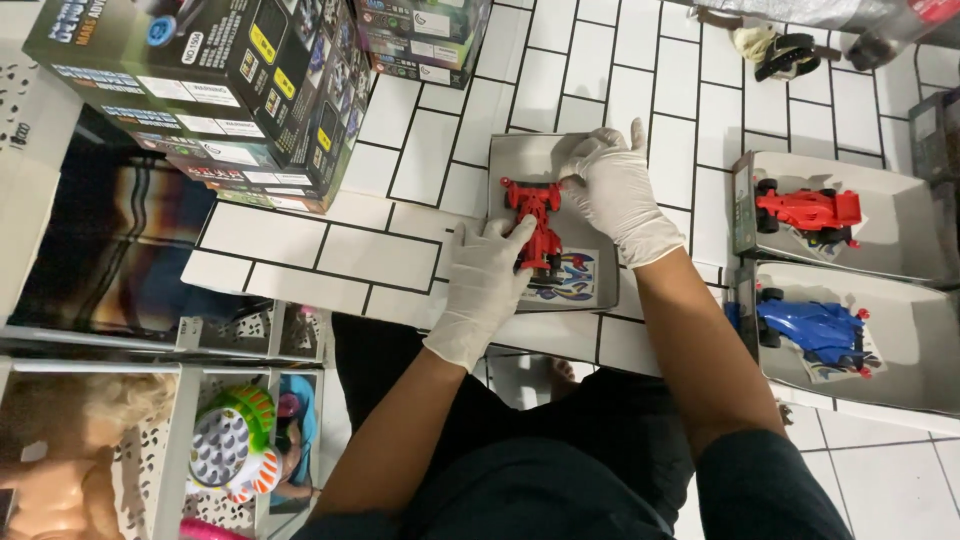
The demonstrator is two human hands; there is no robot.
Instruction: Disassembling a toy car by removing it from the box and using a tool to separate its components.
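While gloved hands (pixel 545 240) flank it, red toy car (pixel 538 222) between

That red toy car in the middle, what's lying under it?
The red toy car lies on a grey cardboard tray, over a colourful sticker sheet. The car and the gloved left hand cover part of that sheet.

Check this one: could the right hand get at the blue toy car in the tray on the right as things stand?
Probably yes. The blue toy car lies uncovered in its open grey tray, with bare tile between it and the right hand, which rests on the red toy car.
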